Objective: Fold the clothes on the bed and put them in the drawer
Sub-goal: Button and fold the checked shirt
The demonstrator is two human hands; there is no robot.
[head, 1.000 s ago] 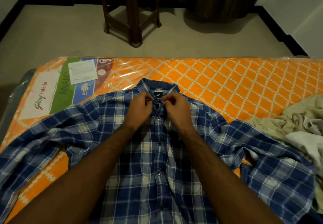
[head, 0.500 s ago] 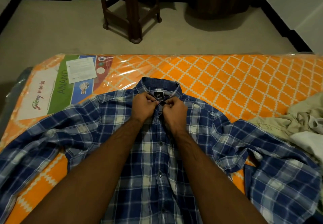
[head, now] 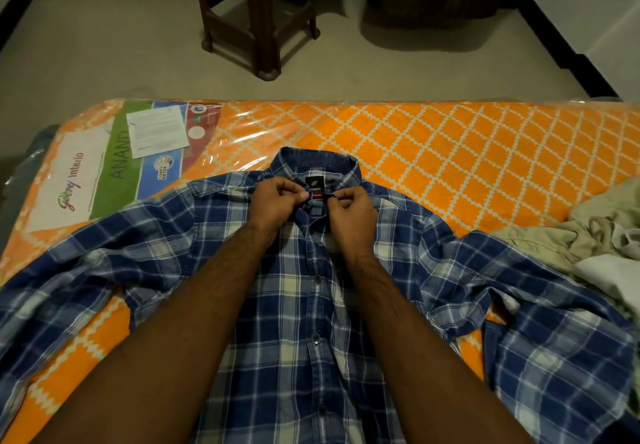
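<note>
A blue and white plaid shirt (head: 304,322) lies front up on the orange mattress (head: 450,159), buttoned down the middle, with both sleeves spread out to the sides. My left hand (head: 273,204) pinches the left collar point. My right hand (head: 353,215) pinches the right collar point. The two hands sit a little apart, and the black neck label shows between them. A crumpled pile of beige and white clothes (head: 595,239) lies at the right edge of the mattress.
The mattress is wrapped in clear plastic, with a printed label and a white paper sheet (head: 157,130) at its far left. Beyond it is bare floor with a dark wooden stool (head: 259,24) and dark curtains. No drawer is in view.
My hands have parted slightly at the collar, so the neck label and a red strip under it now show. The view has moved a little closer to the shirt.
</note>
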